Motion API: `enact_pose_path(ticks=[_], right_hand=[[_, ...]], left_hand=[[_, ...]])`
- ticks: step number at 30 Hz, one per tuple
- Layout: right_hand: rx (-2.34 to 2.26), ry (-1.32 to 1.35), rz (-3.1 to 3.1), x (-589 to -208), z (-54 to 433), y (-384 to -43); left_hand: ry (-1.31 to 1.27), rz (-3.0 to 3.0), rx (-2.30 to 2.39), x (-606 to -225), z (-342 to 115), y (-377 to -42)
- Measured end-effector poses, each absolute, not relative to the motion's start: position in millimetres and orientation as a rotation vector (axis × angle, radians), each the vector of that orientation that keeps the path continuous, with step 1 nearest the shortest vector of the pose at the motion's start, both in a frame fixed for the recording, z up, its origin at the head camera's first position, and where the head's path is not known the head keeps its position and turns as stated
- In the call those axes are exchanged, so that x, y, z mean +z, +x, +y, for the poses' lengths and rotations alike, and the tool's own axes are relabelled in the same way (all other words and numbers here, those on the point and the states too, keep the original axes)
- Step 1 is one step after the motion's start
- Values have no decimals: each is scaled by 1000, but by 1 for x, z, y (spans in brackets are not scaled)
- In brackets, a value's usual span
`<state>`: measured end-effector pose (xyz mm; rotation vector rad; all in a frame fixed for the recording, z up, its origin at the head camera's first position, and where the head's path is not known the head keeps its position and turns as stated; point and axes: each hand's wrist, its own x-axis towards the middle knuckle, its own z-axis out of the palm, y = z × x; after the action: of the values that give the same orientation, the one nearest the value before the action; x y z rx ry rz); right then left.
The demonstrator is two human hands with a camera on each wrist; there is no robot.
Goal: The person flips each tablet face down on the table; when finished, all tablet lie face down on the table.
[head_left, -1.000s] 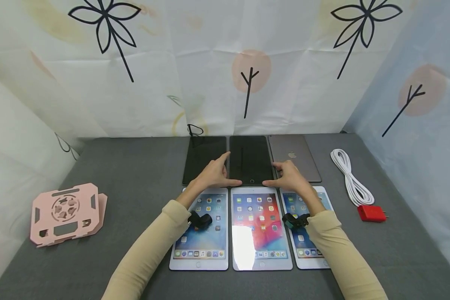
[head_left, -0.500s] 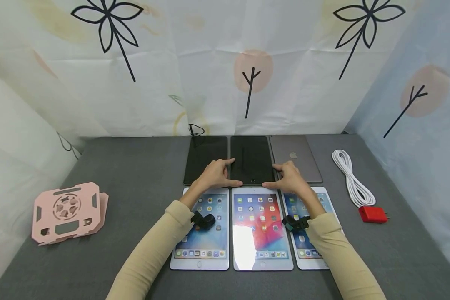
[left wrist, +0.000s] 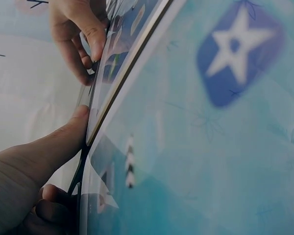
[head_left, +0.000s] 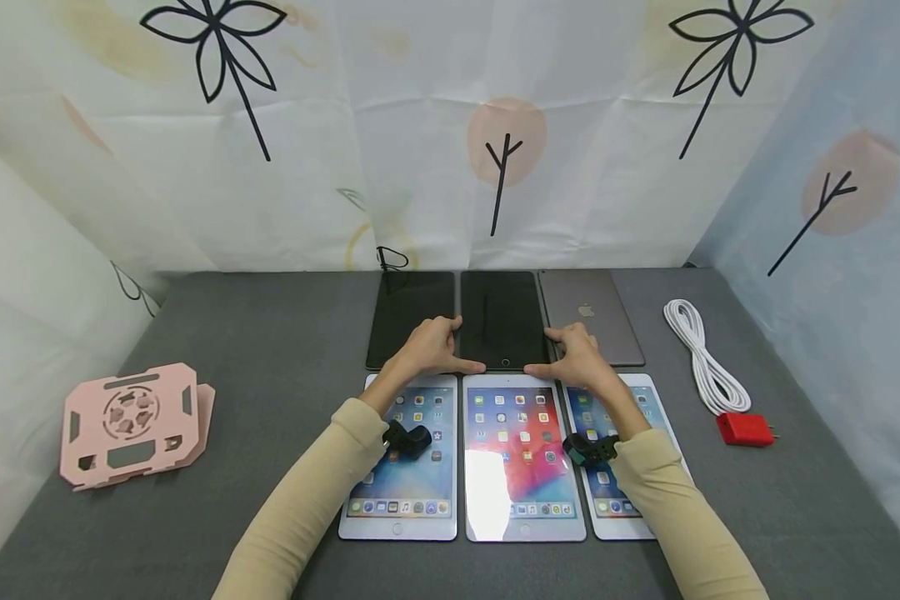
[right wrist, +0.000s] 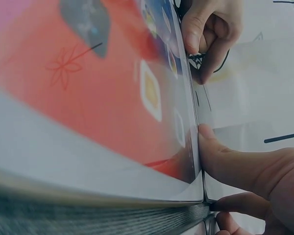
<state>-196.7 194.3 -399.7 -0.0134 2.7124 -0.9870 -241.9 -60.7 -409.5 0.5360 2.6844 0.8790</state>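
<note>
In the head view, a black tablet [head_left: 501, 312] lies face up in the middle of the back row. My left hand [head_left: 429, 346] holds its near left corner, thumb along the near edge and index finger at the left side. The near right corner is held by my right hand [head_left: 579, 354], its thumb on the near edge and index finger at the right side. Another black tablet [head_left: 401, 312] lies to the left, and a grey tablet [head_left: 596, 308] with its logoed back up to the right. The left wrist view shows my left thumb [left wrist: 54, 144] at the edge.
Three white tablets with lit screens form the front row: left [head_left: 401, 492], middle [head_left: 528, 467] and right [head_left: 621, 504], partly under my arms. A pink panelled stand [head_left: 131, 429] is at left. A coiled white cable [head_left: 701, 354] and a red charger [head_left: 746, 428] lie at right.
My left index finger first slid toward me onto the middle tablet's left side, then shifted slightly left. My right hand and all tablets have stayed in place.
</note>
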Motion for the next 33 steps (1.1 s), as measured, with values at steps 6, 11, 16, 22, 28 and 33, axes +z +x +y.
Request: enact_pose_path(ticks=[6,11,16,22,28,33], right_hand=[[-1029,-20,2698,-400,193,-195],[-1078,-47,2690,-401,193,-193],[-1142,-40,2656,-402,193,-193],[-1272,-17,2594,-405,194,-193],[-1353,-4,2568,-405,195,-191],[-1468,-54,2523,-406,195,-192]], left_hand=[[529,2675,886,-410,-60,-243],[521,2676,876,-410,-60,-243],[511,2679,873,-409,-59,-242],[515,2686,854,-409,-58,-242],[549,2692,832,-409,-58,-244],[570,2680,800,-407,-58,-244]])
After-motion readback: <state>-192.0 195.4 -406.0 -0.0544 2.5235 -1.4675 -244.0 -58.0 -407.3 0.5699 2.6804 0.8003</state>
